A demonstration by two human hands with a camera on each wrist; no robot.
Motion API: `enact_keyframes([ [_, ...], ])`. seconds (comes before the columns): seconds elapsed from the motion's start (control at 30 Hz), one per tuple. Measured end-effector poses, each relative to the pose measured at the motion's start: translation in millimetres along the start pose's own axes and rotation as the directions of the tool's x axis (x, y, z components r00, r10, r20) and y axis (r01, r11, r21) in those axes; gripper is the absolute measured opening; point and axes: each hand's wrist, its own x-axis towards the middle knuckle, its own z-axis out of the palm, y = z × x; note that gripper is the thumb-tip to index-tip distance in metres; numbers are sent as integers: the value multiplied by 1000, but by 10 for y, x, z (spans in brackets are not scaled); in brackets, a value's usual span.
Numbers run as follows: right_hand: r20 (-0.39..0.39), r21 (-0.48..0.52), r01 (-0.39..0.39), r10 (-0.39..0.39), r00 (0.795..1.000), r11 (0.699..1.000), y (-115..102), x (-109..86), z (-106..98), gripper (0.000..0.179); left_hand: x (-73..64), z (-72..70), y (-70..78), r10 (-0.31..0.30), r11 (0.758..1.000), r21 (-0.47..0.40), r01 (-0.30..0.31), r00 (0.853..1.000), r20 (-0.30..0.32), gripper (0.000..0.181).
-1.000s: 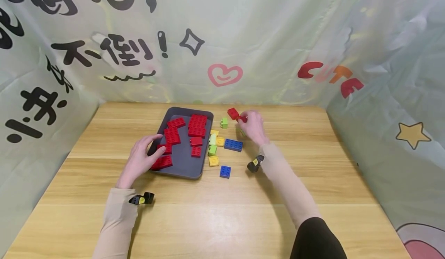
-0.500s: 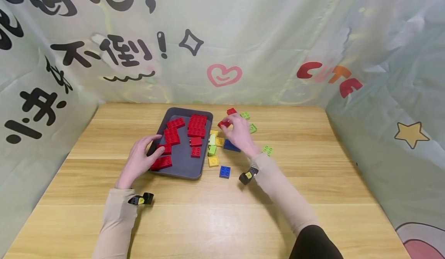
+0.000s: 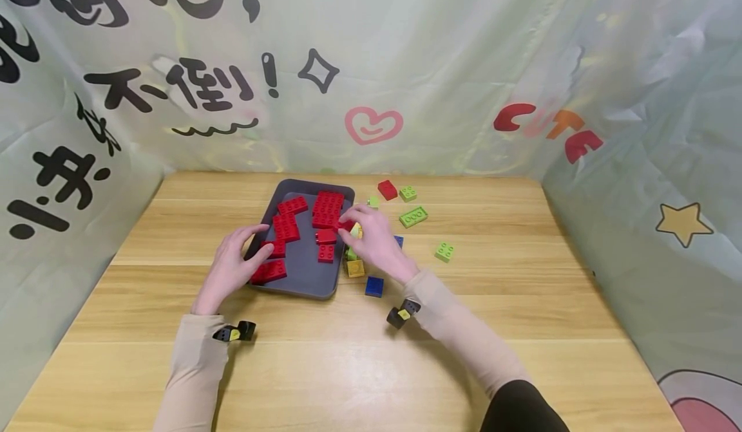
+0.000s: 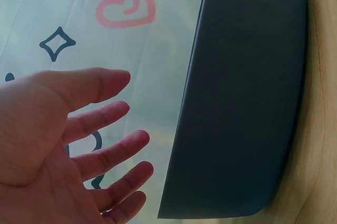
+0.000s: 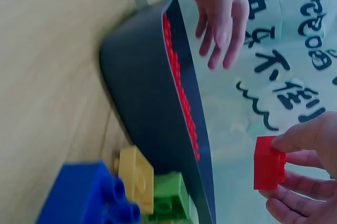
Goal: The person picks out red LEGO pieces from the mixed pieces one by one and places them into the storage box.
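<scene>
Between thumb and fingers, my right hand (image 3: 375, 239) pinches a red building brick (image 5: 267, 163) above the right rim of the dark grey tray (image 3: 307, 281). The brick is partly covered by the hand in the head view but shows plainly in the right wrist view. My left hand (image 3: 232, 264) hovers at the tray's left side, fingers spread and relaxed; in the left wrist view nothing is in its grasp. Several red bricks (image 3: 286, 228) lie inside the tray, some partly under the left fingers in the head view.
Right of the tray lie yellow bricks (image 3: 355, 268), a blue brick (image 3: 374, 286) and another blue brick (image 5: 79, 195) partly behind the right hand. Green bricks (image 3: 413, 217) are scattered farther right. A loose red brick (image 3: 387, 190) lies near the table's back edge.
My right hand has carried the red brick left and nearer, from the back of the table to the tray's rim. Green bricks behind it have come into view. The left hand stays put.
</scene>
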Motion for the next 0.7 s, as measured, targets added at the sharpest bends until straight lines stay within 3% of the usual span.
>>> enact_keyframes([
  [0.37,125,42,64,-69,990,997,-167,-90,148,14,8,4,-8,2,1000,8,-2,1000,0,46],
  [0.7,254,-20,85,-77,964,996,-235,-126,266,15,12,6,-12,11,1000,8,-11,1000,-7,46],
])
